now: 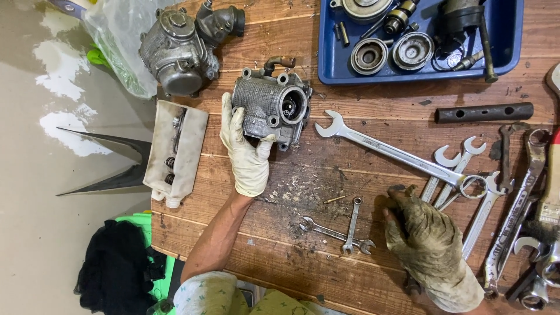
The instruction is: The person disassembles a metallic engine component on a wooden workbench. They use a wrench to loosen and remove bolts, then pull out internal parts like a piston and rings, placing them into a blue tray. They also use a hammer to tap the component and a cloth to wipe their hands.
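Grey ribbed metal engine part (271, 108) sits upper middle of wooden surface (291, 256), round opening facing right, bent pipe on top. Left hand (245, 146) (white glove) grips its left side, fingers wrapped. Right hand (426, 239), dirty glove, fingers curled loosely over spanners (461, 175), grasp unclear. Judged: steadying part, choosing tool; next needs right-sized spanner.

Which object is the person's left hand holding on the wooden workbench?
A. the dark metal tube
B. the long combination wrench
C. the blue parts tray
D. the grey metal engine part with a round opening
D: the left hand, in a white glove, grips the side of the grey metal engine part, while the right hand rests by the wrenches on the workbench.
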